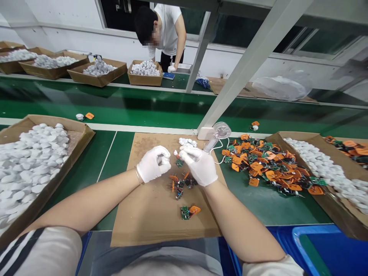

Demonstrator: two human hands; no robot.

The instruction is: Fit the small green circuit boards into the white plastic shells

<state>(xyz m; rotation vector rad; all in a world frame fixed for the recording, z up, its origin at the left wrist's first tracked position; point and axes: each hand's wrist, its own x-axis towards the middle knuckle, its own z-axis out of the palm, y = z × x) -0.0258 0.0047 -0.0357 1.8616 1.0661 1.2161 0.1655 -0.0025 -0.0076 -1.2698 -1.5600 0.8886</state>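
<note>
My left hand, in a white glove, is raised over the brown cardboard sheet, its fingers curled together; anything inside them is hidden. Facing it, my right hand, also gloved, has its thumb and fingers pinched, and what they hold is too small to name. A small white piece shows beside its fingertips. Just below lies a green circuit board. Several boards with orange parts sit between and below the hands, and another board with an orange piece lies nearer me. White pieces are heaped behind my right hand.
A large box of white parts stands at left. On the right are a pile of orange-and-green assemblies and another box. A small clear fan with a cable stands by a slanted post. Across the belt, a person bends over boxes.
</note>
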